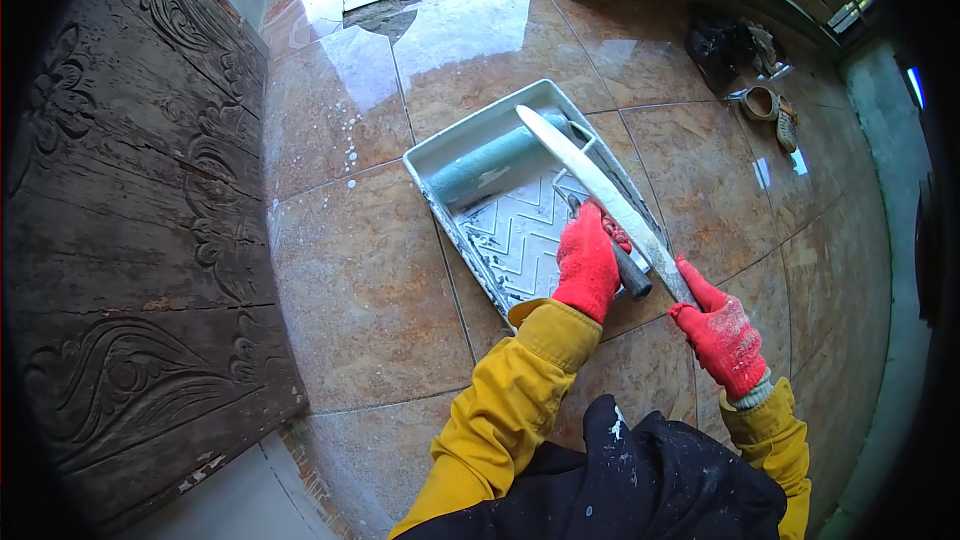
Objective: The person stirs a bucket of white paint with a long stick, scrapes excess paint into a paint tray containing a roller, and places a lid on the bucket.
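Note:
A paint tray with a ridged ramp lies on the tiled floor in front of me, its inside smeared with white paint. In its deep far end rests a paint roller with a pale blue-green cover. My left hand, in a red glove, is closed round the roller's dark handle, over the tray's right side. My right hand, also red-gloved and dusted white, grips the near end of a long paint-coated stick. The stick slants over the tray, and its rounded far tip hangs above the roller.
A dark carved wooden panel stands along the left. Several shoes lie at the far right, near a pale wall. Broken tiling shows rubble at the far side. White paint drops spot the floor left of the tray.

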`<state>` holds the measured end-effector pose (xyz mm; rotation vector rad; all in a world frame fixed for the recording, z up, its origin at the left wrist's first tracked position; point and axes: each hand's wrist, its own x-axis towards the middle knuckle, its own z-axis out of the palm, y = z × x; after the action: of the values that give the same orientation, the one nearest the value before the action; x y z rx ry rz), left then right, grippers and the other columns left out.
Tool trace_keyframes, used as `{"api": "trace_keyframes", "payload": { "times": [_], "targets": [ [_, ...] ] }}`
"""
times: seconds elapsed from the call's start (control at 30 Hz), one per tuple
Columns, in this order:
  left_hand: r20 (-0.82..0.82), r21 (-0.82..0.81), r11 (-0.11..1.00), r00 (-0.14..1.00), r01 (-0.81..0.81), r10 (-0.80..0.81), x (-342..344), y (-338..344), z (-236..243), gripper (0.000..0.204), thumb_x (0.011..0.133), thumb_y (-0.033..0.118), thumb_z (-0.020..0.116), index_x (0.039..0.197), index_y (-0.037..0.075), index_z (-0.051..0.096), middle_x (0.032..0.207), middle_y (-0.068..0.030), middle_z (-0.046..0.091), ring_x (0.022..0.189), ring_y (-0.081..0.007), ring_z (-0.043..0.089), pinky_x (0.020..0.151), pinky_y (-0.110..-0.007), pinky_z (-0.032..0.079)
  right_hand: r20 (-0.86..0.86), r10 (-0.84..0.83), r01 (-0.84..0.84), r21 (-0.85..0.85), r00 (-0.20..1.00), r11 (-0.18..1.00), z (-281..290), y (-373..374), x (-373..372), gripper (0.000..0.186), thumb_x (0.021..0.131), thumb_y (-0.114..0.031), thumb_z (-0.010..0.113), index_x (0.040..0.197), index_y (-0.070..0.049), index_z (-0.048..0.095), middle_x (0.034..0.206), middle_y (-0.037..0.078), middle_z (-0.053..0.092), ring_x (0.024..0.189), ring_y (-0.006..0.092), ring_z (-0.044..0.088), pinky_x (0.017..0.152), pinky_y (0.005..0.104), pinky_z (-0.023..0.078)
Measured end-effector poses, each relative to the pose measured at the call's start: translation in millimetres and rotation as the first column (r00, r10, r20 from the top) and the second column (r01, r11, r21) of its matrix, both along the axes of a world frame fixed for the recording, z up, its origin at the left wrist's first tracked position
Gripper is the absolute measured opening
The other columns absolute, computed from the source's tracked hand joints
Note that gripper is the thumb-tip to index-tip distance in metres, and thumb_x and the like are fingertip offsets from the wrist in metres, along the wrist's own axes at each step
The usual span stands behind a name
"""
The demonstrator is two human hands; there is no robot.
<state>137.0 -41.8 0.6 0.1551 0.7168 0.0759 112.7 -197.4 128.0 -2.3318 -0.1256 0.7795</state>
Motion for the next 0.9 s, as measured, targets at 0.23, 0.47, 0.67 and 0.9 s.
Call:
{"api": "trace_keyframes", "payload": {
  "times": [0.23, 0.47, 0.67, 0.9],
  "targets": [
    [-0.043, 0.068, 0.998, 0.999, 0.011, -0.008, 6.8, 9.0, -8.9, 0.02, 0.093, 0.024, 0.049, 0.081, 0.009, 0.046, 0.062, 0.0012, 0.041, 0.05, -0.0111, 0.042, 0.044, -0.026, 0.038, -0.009, 0.047, -0.047, -0.002, 0.999, 0.999, 13.1, 13.7, 22.1, 0.054, 0.085, -0.016, 0.064, 0.136, -0.01, 0.047, 0.072, 0.007, 0.057, 0.062, 0.008, 0.047, 0.058, 0.0276, 0.043],
    [-0.101, 0.074, 0.995, 0.993, 0.061, -0.053, 0.7, -6.1, -15.4, 0.027, 0.094, 0.031, 0.049, 0.097, 0.004, 0.048, 0.067, -0.0003, 0.042, 0.052, -0.0124, 0.043, 0.045, -0.026, 0.038, 0.053, 0.349, -0.333, -0.198, 0.936, 0.922, 21.4, 44.5, 67.2, 0.049, 0.086, -0.029, 0.059, 0.13, -0.007, 0.052, 0.088, 0.026, 0.062, 0.075, 0.0274, 0.063, 0.071, 0.033, 0.047],
    [-0.131, 0.133, 0.987, 0.988, 0.094, -0.076, -8.6, -11.5, -17.5, 0.029, 0.094, 0.034, 0.05, 0.097, 0.005, 0.047, 0.066, -0.0008, 0.043, 0.051, -0.0128, 0.044, 0.044, -0.027, 0.038, 0.119, 0.444, -0.411, -0.228, 0.888, 0.883, 40.1, 76.2, 66.4, 0.05, 0.086, -0.029, 0.059, 0.13, -0.006, 0.052, 0.091, 0.025, 0.063, 0.083, 0.03, 0.065, 0.074, 0.0336, 0.048],
    [-0.137, 0.164, 0.98, 0.986, 0.114, -0.091, -20.7, -27.4, -17.7, 0.029, 0.094, 0.034, 0.049, 0.095, 0.006, 0.047, 0.065, -0.0015, 0.044, 0.049, -0.0137, 0.045, 0.044, -0.028, 0.039, 0.079, 0.445, -0.385, -0.38, 0.892, 0.841, 71.0, 73.4, 77.4, 0.046, 0.086, -0.032, 0.059, 0.126, -0.009, 0.057, 0.087, 0.02, 0.066, 0.077, 0.0226, 0.066, 0.072, 0.0335, 0.049]
  ]
}}
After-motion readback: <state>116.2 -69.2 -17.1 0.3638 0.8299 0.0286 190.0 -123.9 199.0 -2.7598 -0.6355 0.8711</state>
